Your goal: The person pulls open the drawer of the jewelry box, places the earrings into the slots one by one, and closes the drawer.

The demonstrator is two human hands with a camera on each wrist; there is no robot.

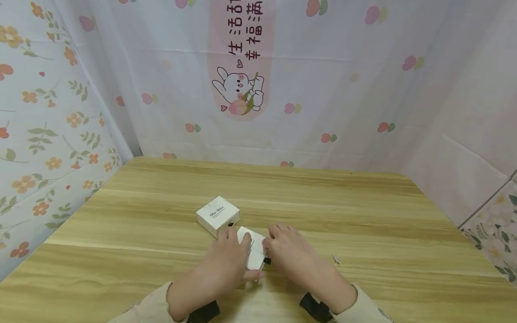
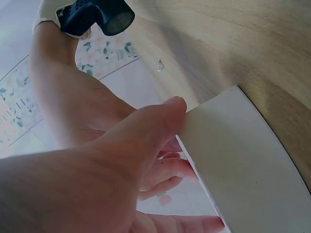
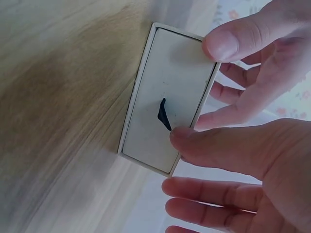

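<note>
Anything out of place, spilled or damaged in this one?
One thing: a small silvery piece lies loose on the table, right of the right hand and apart from both the held box and the far box. It is too small to identify. I see no spill or clear damage.

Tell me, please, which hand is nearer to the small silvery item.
Right: the right hand is left of the silvery item, and the left hand is farther left.

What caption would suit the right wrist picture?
Left hand holds a white box; right hand touches its end by the black tab.
</note>
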